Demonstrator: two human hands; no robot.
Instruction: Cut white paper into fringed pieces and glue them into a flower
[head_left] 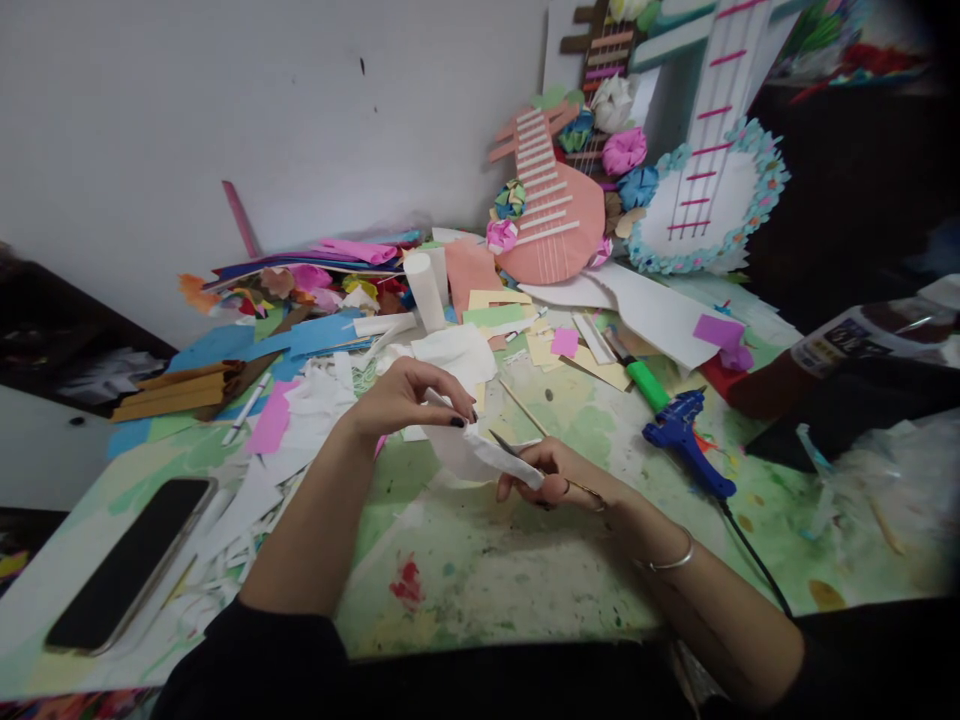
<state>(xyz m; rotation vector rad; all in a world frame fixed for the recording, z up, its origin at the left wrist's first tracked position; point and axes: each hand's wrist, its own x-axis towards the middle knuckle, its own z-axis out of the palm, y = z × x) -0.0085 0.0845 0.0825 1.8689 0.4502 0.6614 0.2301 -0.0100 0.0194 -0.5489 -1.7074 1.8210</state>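
My left hand pinches the top edge of a piece of white paper between thumb and fingers, above the table's front middle. My right hand is closed around a pair of scissors. A dark blade points up and left beside the paper, and a handle loop shows behind the fingers near the wrist. A folded white strip of the paper lies across the right hand's fingertips. A thin wooden stick rests on the table just behind the hands.
A blue glue gun with its cord lies right, near a green-handled tool and a brown bottle. Paper scraps and a phone cover the left. Paper instruments lean against the wall. A white roll stands behind.
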